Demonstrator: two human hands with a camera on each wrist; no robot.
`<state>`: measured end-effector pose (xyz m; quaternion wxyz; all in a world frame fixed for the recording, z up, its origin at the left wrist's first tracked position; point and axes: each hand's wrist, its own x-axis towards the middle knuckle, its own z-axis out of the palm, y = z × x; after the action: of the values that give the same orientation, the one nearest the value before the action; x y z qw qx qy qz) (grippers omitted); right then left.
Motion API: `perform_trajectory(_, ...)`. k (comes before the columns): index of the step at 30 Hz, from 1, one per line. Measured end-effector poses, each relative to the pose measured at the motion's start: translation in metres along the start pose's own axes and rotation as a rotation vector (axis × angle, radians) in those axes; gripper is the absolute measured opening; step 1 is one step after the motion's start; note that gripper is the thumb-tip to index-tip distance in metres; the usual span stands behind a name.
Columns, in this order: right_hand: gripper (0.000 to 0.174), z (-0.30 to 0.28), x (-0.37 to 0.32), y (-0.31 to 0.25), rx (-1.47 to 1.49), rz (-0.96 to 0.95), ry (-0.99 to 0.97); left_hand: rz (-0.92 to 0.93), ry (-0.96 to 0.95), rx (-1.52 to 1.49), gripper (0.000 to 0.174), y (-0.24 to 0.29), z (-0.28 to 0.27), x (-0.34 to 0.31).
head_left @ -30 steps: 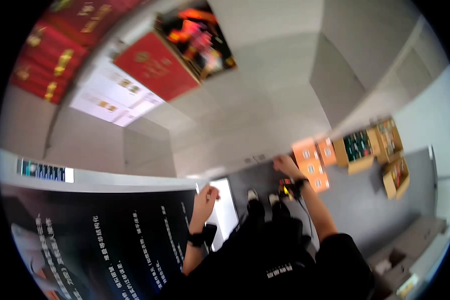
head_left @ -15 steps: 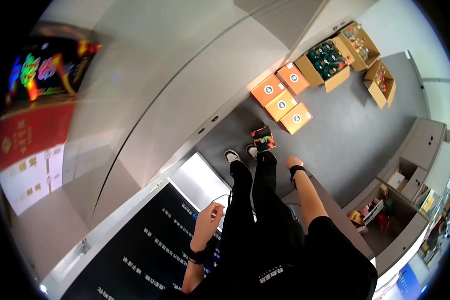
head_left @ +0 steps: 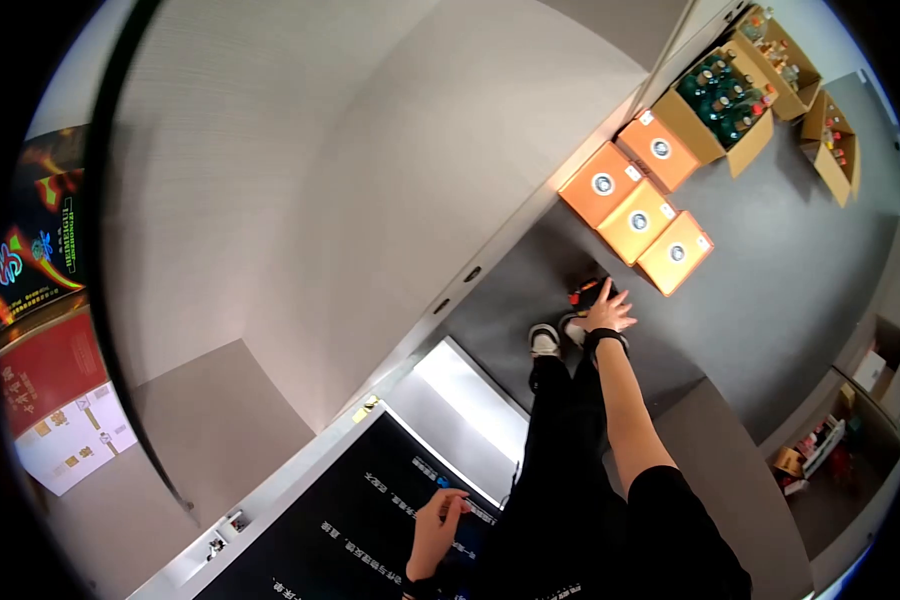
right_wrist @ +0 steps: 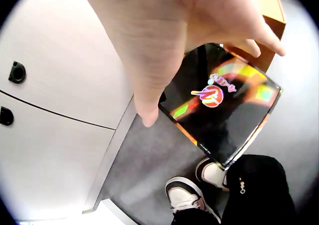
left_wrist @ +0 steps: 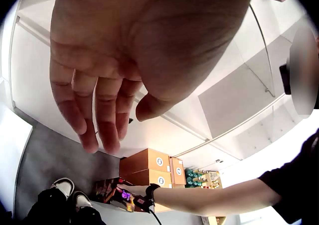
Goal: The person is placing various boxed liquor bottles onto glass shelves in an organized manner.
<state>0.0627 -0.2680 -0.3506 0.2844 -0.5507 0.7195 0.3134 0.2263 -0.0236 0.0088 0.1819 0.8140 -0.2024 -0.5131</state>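
On the floor by the person's shoes stands a glossy black box with bright coloured artwork, partly covered by the right hand in the head view. Spread fingers and a thumb apart from them show on the right hand, which reaches down over this box. In the right wrist view the thumb overlaps one side of its top, and the fingers extend past the far side. The left hand hangs in front of a black printed panel, fingers loosely bent, with nothing in it.
Several orange boxes stand on the floor beyond the black box. Behind them are open cardboard cartons of bottles. A pale cabinet runs along the left. A red box and a white box sit on its shelf.
The head view has swung right, away from the shelf. The right hand has moved to the black box, and its curled fingers have spread. The left hand stays low and holds nothing.
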Motion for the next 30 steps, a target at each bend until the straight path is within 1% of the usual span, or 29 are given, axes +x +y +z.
perform_trajectory(1,0.129,0.004,0.003,-0.006,0.003,0.045,-0.052,-0.014,0.011,-0.003,0.013,-0.004,0.000,0.002)
perform_trajectory(2,0.126,0.008,0.002,-0.013,-0.034,0.079,0.004,-0.027,0.019,-0.006,0.013,-0.007,-0.001,0.002)
perform_trajectory(4,0.124,0.069,0.039,-0.015,-0.109,0.124,0.305,-0.048,0.022,0.016,0.014,-0.009,-0.005,0.003)
perform_trajectory(5,0.119,0.055,0.029,-0.016,-0.103,0.096,0.304,-0.069,0.027,0.025,0.014,-0.011,-0.006,0.003)
perform_trajectory(6,0.117,0.024,0.009,-0.016,-0.121,0.063,0.223,-0.092,0.031,0.034,0.015,-0.011,-0.007,0.002)
perform_trajectory(8,0.117,0.014,0.000,-0.013,-0.126,-0.013,0.273,-0.088,0.029,0.057,0.017,-0.006,-0.010,0.002)
perform_trajectory(9,0.117,0.016,0.001,-0.011,-0.118,-0.013,0.278,-0.074,0.030,0.073,0.017,-0.003,-0.011,0.001)
perform_trajectory(11,0.120,0.024,0.004,-0.002,-0.209,-0.100,0.478,-0.053,0.024,0.084,0.016,0.004,-0.013,-0.004)
perform_trajectory(12,0.118,0.001,-0.011,0.006,-0.189,-0.155,0.395,-0.019,0.016,0.104,0.016,0.009,-0.014,-0.005)
perform_trajectory(14,0.117,-0.023,-0.028,0.026,-0.088,-0.235,0.423,0.053,0.010,0.111,0.016,0.021,-0.014,-0.008)
perform_trajectory(15,0.119,-0.037,-0.039,0.035,-0.016,-0.275,0.466,0.100,-0.001,0.126,0.016,0.027,-0.014,-0.011)
perform_trajectory(16,0.122,-0.050,-0.046,0.048,0.079,-0.344,0.458,0.149,-0.010,0.139,0.016,0.035,-0.013,-0.013)
perform_trajectory(18,0.122,-0.095,-0.074,0.075,0.146,-0.461,0.356,0.210,-0.031,0.082,0.018,0.057,-0.016,-0.018)
perform_trajectory(20,0.120,-0.153,-0.112,0.100,0.227,-0.605,0.360,0.341,-0.062,0.173,0.022,0.082,-0.019,-0.024)
perform_trajectory(21,0.118,-0.185,-0.134,0.112,0.300,-0.671,0.316,0.362,-0.085,0.180,0.027,0.095,-0.022,-0.027)
perform_trajectory(22,0.113,-0.216,-0.157,0.122,0.330,-0.759,0.342,0.461,-0.087,0.141,0.032,0.106,-0.025,-0.028)
perform_trajectory(23,0.110,-0.249,-0.182,0.133,0.367,-0.850,0.356,0.561,-0.080,0.170,0.038,0.109,-0.027,-0.025)
perform_trajectory(24,0.106,-0.282,-0.209,0.141,0.409,-0.942,0.375,0.589,-0.076,0.188,0.047,0.121,-0.030,-0.026)
perform_trajectory(25,0.100,-0.315,-0.235,0.147,0.430,-1.031,0.376,0.650,-0.056,0.239,0.058,0.134,-0.034,-0.026)
perform_trajectory(26,0.099,-0.347,-0.265,0.151,0.403,-1.112,0.429,0.666,-0.092,0.281,0.073,0.155,-0.041,-0.032)
perform_trajectory(28,0.096,-0.406,-0.324,0.153,0.357,-1.250,0.426,0.890,-0.033,0.314,0.091,0.178,-0.051,-0.027)
perform_trajectory(29,0.094,-0.429,-0.353,0.154,0.333,-1.326,0.470,0.906,-0.027,0.302,0.091,0.190,-0.056,-0.035)
perform_trajectory(30,0.091,-0.449,-0.381,0.155,0.305,-1.335,0.434,0.982,-0.022,0.316,0.099,0.210,-0.064,-0.046)
